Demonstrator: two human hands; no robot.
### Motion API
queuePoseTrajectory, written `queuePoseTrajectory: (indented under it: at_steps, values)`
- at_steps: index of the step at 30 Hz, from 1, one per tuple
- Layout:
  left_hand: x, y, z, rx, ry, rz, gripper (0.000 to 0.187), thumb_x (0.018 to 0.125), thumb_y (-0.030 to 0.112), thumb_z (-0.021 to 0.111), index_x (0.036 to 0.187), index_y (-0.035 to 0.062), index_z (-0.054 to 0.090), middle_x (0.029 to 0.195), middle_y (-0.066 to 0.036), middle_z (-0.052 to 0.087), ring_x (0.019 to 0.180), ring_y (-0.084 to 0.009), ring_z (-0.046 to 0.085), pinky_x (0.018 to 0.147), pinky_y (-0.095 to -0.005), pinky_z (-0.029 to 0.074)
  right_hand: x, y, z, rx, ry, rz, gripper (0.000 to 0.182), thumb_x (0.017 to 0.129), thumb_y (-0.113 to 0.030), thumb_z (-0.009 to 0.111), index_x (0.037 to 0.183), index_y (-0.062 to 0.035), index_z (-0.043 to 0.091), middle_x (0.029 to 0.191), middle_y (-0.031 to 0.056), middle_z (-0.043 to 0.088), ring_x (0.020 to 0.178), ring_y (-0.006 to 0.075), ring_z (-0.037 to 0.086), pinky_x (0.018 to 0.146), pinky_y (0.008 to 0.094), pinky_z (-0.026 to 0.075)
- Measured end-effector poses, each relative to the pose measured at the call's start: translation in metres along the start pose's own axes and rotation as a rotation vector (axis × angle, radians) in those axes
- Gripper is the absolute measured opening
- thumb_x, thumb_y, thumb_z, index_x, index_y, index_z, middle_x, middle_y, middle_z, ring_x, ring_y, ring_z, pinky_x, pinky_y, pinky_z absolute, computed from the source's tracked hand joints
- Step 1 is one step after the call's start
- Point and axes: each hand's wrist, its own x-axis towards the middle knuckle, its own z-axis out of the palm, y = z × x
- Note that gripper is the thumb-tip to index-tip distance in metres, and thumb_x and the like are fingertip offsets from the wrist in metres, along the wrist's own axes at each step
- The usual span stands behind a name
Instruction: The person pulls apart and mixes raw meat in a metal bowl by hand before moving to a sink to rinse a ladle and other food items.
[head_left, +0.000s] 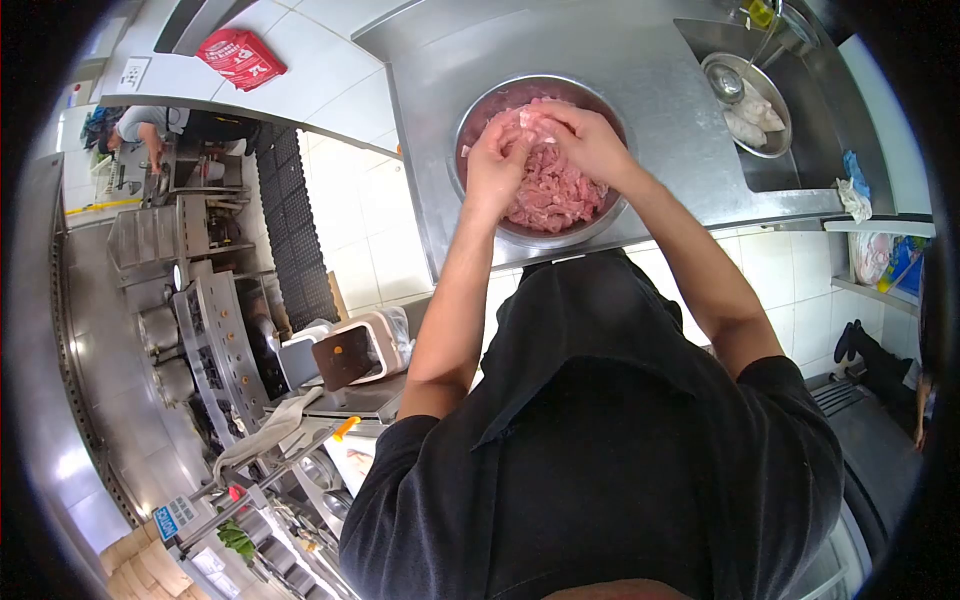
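A wide steel bowl [463, 190] stands near the front edge of the steel counter, full of raw pink meat pieces [552, 190]. My left hand [495, 165] reaches into its left side, fingers curled around some of the meat. From the right, my right hand [588, 145] comes in with its fingers bent over the same clump near the back of the bowl. The two hands almost meet there, and some fingertips are hidden in the meat.
Right of the bowl is a steel sink [800, 170] holding a metal bowl [785, 140] with pale pieces and a ladle. A red packet [240, 58] lies at the upper left. Another person [150, 125] bends over at the far left, near the stove [215, 340].
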Motion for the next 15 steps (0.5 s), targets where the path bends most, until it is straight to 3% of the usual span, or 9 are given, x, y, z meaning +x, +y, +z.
queuePoseTrajectory:
  at_steps: [1, 3, 4, 6, 7, 10, 13, 15]
  values:
    - [-0.002, -0.008, -0.005, 0.139, -0.021, -0.037, 0.057, 0.095, 0.017, 0.075, 0.145, 0.0028, 0.051, 0.126, -0.018, 0.068, 0.114, -0.0261, 0.069, 0.096, -0.0361, 0.055, -0.001, 0.023, 0.004, -0.09, -0.023, -0.018, 0.042, 0.103, -0.013, 0.062, 0.144, -0.0041, 0.058, 0.136, 0.0164, 0.067, 0.127, 0.0298, 0.064, 0.107, 0.0398, 0.049]
    - [-0.006, -0.027, -0.015, 0.414, -0.071, -0.11, 0.088, 0.089, 0.03, 0.083, 0.159, 0.0062, 0.035, 0.147, -0.026, 0.056, 0.134, -0.0372, 0.06, 0.11, -0.0438, 0.05, -0.005, 0.041, 0.002, -0.145, -0.14, 0.296, 0.054, 0.1, -0.026, 0.065, 0.15, -0.01, 0.052, 0.135, 0.0229, 0.065, 0.131, 0.0371, 0.06, 0.109, 0.0463, 0.047]
    - [-0.012, -0.046, -0.014, 0.615, -0.108, -0.126, 0.097, 0.085, 0.035, 0.085, 0.161, 0.0075, 0.031, 0.151, -0.028, 0.05, 0.137, -0.0391, 0.055, 0.112, -0.0458, 0.048, -0.009, 0.047, 0.001, -0.171, -0.197, 0.457, 0.061, 0.098, -0.033, 0.067, 0.153, -0.0129, 0.049, 0.135, 0.0262, 0.064, 0.133, 0.0408, 0.058, 0.11, 0.0495, 0.046]
    - [-0.025, -0.077, -0.01, 1.023, -0.172, -0.159, 0.116, 0.077, 0.044, 0.089, 0.165, 0.0101, 0.021, 0.159, -0.032, 0.038, 0.144, -0.0428, 0.047, 0.116, -0.0497, 0.042, -0.018, 0.057, 0.001, -0.333, -0.249, 0.496, 0.08, 0.092, -0.042, 0.072, 0.159, -0.0162, 0.039, 0.144, 0.0311, 0.055, 0.136, 0.0464, 0.053, 0.112, 0.0515, 0.045]
    - [-0.025, -0.078, -0.006, 1.045, -0.261, -0.203, 0.121, 0.074, 0.047, 0.089, 0.166, 0.0106, 0.019, 0.161, -0.033, 0.032, 0.146, -0.0444, 0.043, 0.117, -0.0506, 0.041, -0.024, 0.066, 0.004, -0.414, -0.278, 0.515, 0.089, 0.088, -0.046, 0.075, 0.162, -0.0179, 0.034, 0.148, 0.0336, 0.051, 0.138, 0.0492, 0.05, 0.112, 0.0525, 0.045]
    - [-0.031, -0.076, 0.019, 1.188, -0.47, -0.28, 0.133, 0.069, 0.052, 0.091, 0.168, 0.0123, 0.01, 0.165, -0.034, 0.022, 0.149, -0.0498, 0.036, 0.118, -0.0525, 0.041, -0.039, 0.103, 0.03, -0.492, -0.367, 0.281, 0.101, 0.08, -0.048, 0.08, 0.164, -0.0213, 0.031, 0.153, 0.0363, 0.043, 0.133, 0.0569, 0.05, 0.112, 0.0548, 0.045]
    - [-0.029, -0.067, 0.046, 1.324, -0.436, -0.414, 0.131, 0.071, 0.051, 0.089, 0.167, 0.0125, 0.009, 0.167, -0.03, 0.018, 0.142, -0.0523, 0.044, 0.112, -0.0518, 0.048, -0.029, 0.065, 0.039, -0.714, -0.415, 0.392, 0.1, 0.076, -0.049, 0.083, 0.161, -0.0232, 0.038, 0.148, 0.0353, 0.049, 0.136, 0.0486, 0.054, 0.108, 0.0527, 0.05]
    - [-0.027, -0.073, 0.045, 1.235, -0.403, -0.383, 0.118, 0.078, 0.041, 0.085, 0.166, 0.0121, 0.012, 0.164, -0.031, 0.024, 0.136, -0.0518, 0.05, 0.107, -0.0525, 0.051, -0.02, 0.053, 0.036, -0.721, -0.418, 0.416, 0.095, 0.077, -0.043, 0.083, 0.16, -0.026, 0.04, 0.145, 0.0347, 0.052, 0.132, 0.0472, 0.058, 0.104, 0.0523, 0.052]
